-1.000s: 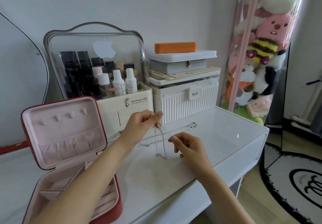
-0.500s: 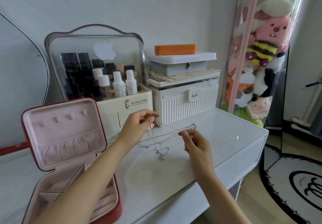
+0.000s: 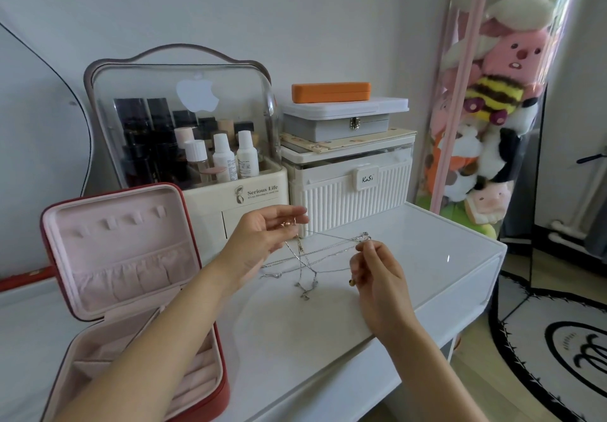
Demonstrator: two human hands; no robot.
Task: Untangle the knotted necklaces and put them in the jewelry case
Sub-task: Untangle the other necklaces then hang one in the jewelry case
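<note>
Silver necklaces (image 3: 308,262) lie on a white table (image 3: 295,349); the jewelry case (image 3: 131,277) has a red shell and a pale pink lining. An orange case (image 3: 331,92) tops a grey box (image 3: 335,125) and a white ribbed storage box (image 3: 351,199). A bee plush (image 3: 492,94) shows yellow and brown stripes; the rug (image 3: 558,352) is white with black markings.

The left arm hides part of the jewelry case (image 3: 131,257) tray.
</note>
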